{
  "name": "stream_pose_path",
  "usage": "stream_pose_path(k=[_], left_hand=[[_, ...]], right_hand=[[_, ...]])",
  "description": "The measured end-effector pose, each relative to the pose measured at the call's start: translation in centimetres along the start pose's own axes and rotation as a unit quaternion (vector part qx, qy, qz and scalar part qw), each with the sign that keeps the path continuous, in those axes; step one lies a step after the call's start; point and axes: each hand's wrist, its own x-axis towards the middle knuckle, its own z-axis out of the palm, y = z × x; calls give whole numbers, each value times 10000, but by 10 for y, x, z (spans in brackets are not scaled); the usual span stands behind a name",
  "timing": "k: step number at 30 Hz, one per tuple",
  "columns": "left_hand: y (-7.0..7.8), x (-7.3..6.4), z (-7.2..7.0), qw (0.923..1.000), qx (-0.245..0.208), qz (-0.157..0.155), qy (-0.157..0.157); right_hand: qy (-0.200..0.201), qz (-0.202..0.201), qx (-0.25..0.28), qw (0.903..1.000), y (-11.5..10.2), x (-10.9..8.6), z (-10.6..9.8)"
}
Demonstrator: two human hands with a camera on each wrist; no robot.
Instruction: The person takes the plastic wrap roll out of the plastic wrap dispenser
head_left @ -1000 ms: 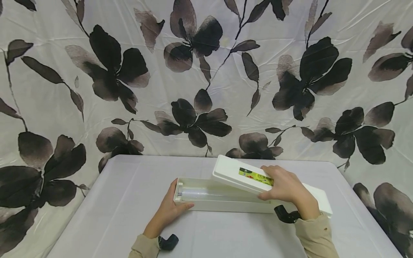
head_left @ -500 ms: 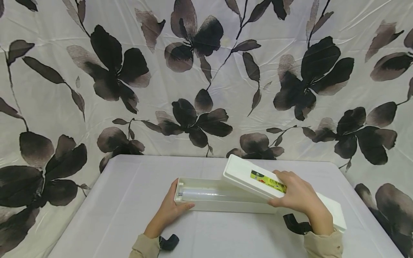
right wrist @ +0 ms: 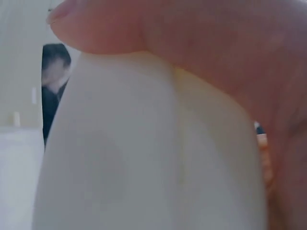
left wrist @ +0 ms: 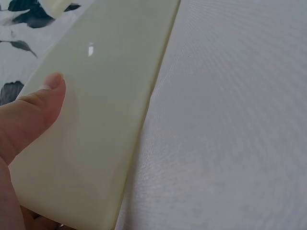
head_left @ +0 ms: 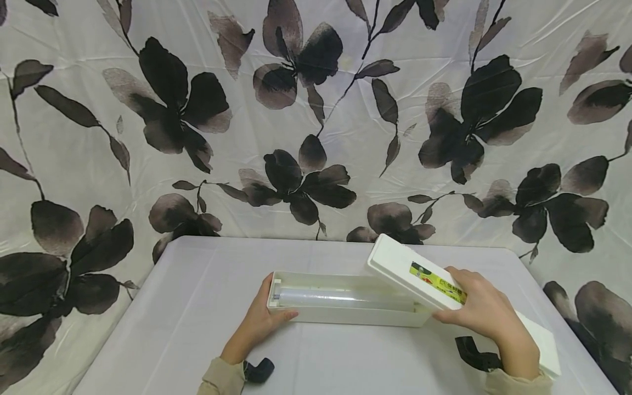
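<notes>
A long white cling film box [head_left: 355, 316] lies on the table with its top uncovered. Inside it rests a clear roll of cling film [head_left: 331, 298]. My left hand [head_left: 259, 318] grips the box's left end; in the left wrist view the thumb [left wrist: 45, 100] presses on its smooth front wall. Above the box's right end, slanting down to the right, is the white lid [head_left: 395, 257] with a yellow-green label [head_left: 436, 282]. My right hand [head_left: 489, 307] holds this lid across its width. The right wrist view shows the lid [right wrist: 120, 134] close up beneath the hand.
A white cloth covers the table [head_left: 173, 307]. Behind it hangs a white curtain [head_left: 375, 137] printed with dark flowers. Black wrist mounts [head_left: 259, 370] stick out from both wrists.
The right hand has drawn the lid to the right and toward me, tilting it more and uncovering more of the roll. The left hand and the box have stayed in place.
</notes>
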Motion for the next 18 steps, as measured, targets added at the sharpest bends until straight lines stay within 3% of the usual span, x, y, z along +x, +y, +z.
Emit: stream_pose_path(k=[18], left_hand=[[3,-8,4,10000,-20,-48,74]], right_hand=[[-12,454,22,9990,48,-14,-7]])
